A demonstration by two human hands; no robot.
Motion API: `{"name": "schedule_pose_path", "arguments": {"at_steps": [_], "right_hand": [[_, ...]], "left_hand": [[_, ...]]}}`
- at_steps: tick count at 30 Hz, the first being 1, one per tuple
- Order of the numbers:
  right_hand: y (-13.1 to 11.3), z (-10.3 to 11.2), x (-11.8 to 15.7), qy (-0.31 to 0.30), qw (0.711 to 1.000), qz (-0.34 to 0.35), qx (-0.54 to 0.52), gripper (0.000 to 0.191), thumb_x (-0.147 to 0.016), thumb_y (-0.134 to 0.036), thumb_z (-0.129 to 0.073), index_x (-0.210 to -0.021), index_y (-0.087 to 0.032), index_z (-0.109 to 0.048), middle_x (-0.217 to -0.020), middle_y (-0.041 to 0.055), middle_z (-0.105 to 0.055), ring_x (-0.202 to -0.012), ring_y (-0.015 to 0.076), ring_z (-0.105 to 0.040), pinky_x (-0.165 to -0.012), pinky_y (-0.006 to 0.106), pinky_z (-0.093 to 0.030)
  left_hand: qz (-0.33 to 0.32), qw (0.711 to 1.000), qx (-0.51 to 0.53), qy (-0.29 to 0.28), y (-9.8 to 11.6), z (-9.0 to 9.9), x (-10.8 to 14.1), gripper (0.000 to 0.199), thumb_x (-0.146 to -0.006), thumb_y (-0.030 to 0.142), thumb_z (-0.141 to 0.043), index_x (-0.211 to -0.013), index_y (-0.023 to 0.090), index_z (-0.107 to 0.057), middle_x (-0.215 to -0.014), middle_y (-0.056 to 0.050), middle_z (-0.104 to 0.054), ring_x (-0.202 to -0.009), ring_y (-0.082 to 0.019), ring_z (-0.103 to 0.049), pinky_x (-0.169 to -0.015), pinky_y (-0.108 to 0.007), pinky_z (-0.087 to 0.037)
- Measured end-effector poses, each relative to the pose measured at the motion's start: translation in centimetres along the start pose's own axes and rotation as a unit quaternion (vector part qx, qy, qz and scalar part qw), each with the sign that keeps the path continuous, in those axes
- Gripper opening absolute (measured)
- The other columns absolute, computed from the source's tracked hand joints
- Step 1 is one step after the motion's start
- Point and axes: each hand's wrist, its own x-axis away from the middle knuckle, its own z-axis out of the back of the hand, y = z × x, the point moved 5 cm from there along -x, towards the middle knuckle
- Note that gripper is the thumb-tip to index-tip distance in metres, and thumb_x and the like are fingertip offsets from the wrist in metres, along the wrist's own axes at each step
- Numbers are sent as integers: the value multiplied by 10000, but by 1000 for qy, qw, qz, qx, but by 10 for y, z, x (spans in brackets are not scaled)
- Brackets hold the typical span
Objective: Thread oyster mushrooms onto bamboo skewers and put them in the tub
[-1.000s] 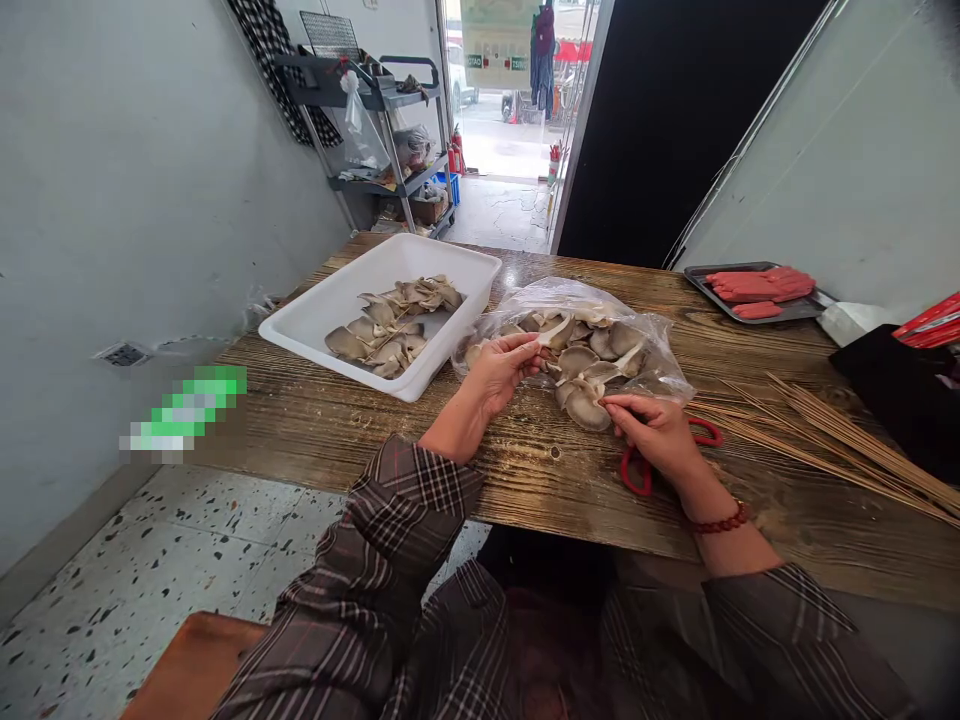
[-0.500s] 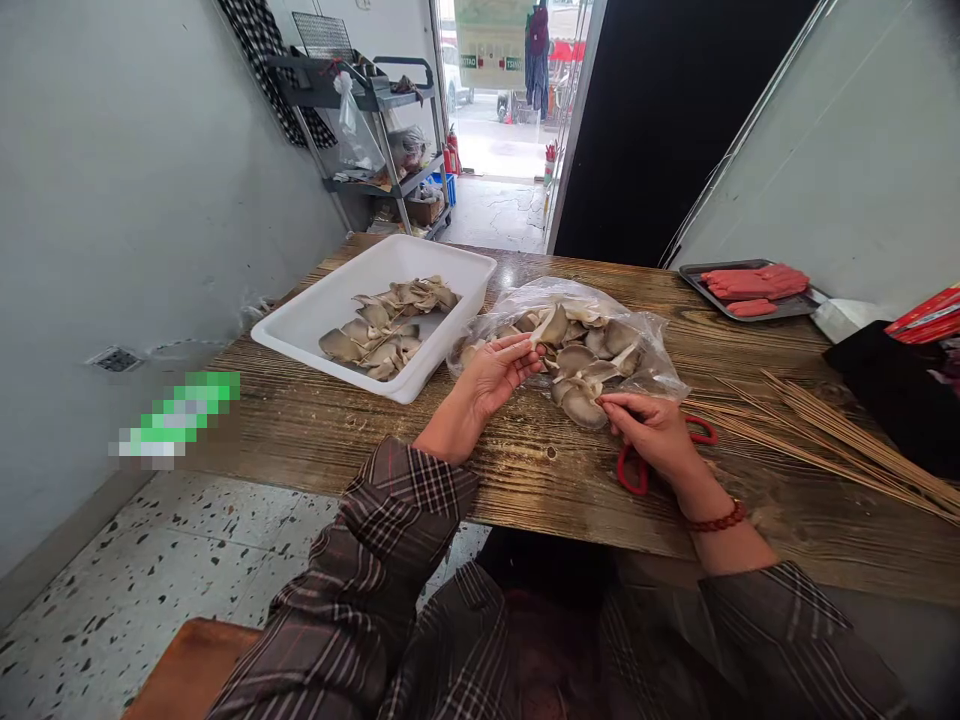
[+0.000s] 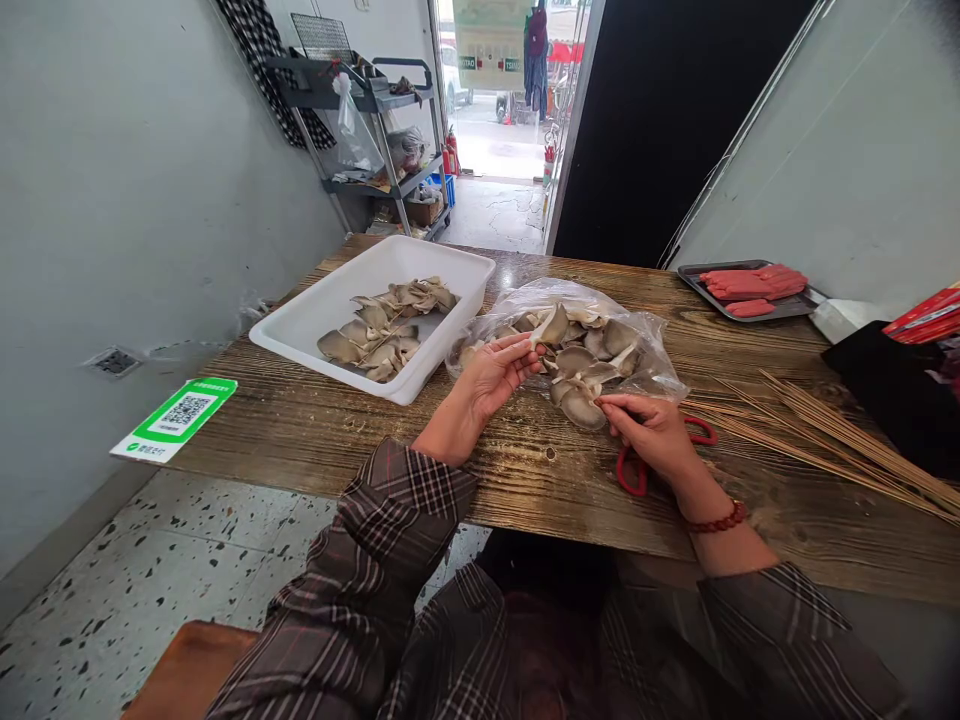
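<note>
My left hand (image 3: 501,375) pinches a pale-stemmed oyster mushroom (image 3: 553,325) between thumb and fingers, above an open clear plastic bag (image 3: 660,370) of grey-brown oyster mushrooms. The fingertips of my right hand (image 3: 646,428) are pinched together at the edge of a front mushroom cap (image 3: 583,408); what lies between them is too small to make out. Red-handled scissors (image 3: 632,475) lie under my right hand, their blades hidden. Several thin wooden skewers (image 3: 847,440) are spread to its right. Left of the bag, a white plastic tub (image 3: 300,335) holds clusters of oyster mushrooms (image 3: 375,340).
A dark tray (image 3: 694,283) with pink sausages (image 3: 757,285) sits at the back right of the wooden table (image 3: 517,480). Nearby stands a black holder (image 3: 892,390) with red packets. A green QR-code card (image 3: 184,412) is at the left edge. A shelved cart (image 3: 367,130) stands beyond.
Both hands stay in nearly the same pose over the mushrooms, and the objects have not moved. The view has shifted very slightly.
</note>
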Motion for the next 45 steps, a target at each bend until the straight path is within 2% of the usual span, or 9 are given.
{"name": "schedule_pose_path", "arguments": {"at_steps": [3,9,21,25,29,33,37,40,45], "right_hand": [[-2,0,0,1,1000,7,1,297,-809,-399,-637,-904,-158,-782,-531,12,-626,-443,113,-516,-420,230,-384],[-2,0,0,5,1000,7,5,300,-808,-401,-635,-909,-158,-780,-536,16,-633,-439,113,-514,-414,229,-378],[1,-5,1,1,1000,-13,-16,331,-803,-421,-647,-931,-144,-776,-528,8,-619,-422,99,-479,-410,222,-361],[3,-5,1,3,1000,-19,-23,318,-803,-410,-649,-926,-146,-777,-524,6,-612,-417,95,-465,-407,221,-353],[3,-5,2,-1,999,-23,-26,321,-800,-401,-656,-935,-136,-776,-535,7,-611,-423,88,-453,-415,219,-342],[5,-6,2,-11,999,-30,-39,339,-799,-416,-657,-940,-131,-775,-531,5,-602,-420,83,-431,-407,216,-322],[9,-5,1,-10,998,-34,-52,334,-796,-410,-659,-950,-138,-776,-527,4,-604,-415,86,-440,-402,215,-329],[13,-3,0,-10,998,-28,-55,315,-798,-392,-650,-952,-150,-779,-532,7,-613,-424,91,-460,-406,213,-344],[17,-3,0,-2,999,-21,-50,300,-802,-380,-645,-950,-159,-783,-550,13,-630,-436,95,-481,-414,213,-357]], "left_hand": [[-6,1000,-22,-8,-1,0,0,71,-787,57,-691,-853,83,-691,-716,-70,-715,-583,-70,-623,-642,-210,-541],[-55,995,-87,-12,0,1,1,180,-696,140,-792,-856,92,-727,-709,-60,-717,-561,-66,-599,-605,-214,-512],[-134,971,-198,11,5,5,-1,208,-671,267,-801,-834,144,-760,-711,-28,-696,-548,-55,-502,-470,-180,-334],[-156,963,-221,6,7,2,2,216,-680,280,-798,-852,155,-765,-777,-34,-714,-635,-78,-552,-559,-198,-399],[-169,962,-214,-34,7,0,-1,276,-662,284,-813,-894,144,-758,-829,-45,-729,-724,-107,-611,-719,-247,-473],[-181,958,-210,-72,7,3,-6,302,-647,295,-822,-896,140,-752,-857,-48,-738,-781,-131,-644,-804,-283,-492],[-119,971,-176,-105,3,7,-9,349,-649,318,-829,-937,146,-732,-826,-55,-736,-765,-141,-673,-744,-279,-509],[-63,979,-167,-96,3,9,-7,371,-620,299,-853,-927,143,-715,-801,-54,-732,-733,-137,-673,-665,-247,-493],[-45,984,-150,-90,7,6,-3,358,-590,260,-874,-877,108,-724,-806,-77,-732,-745,-134,-669,-645,-225,-481]]}}
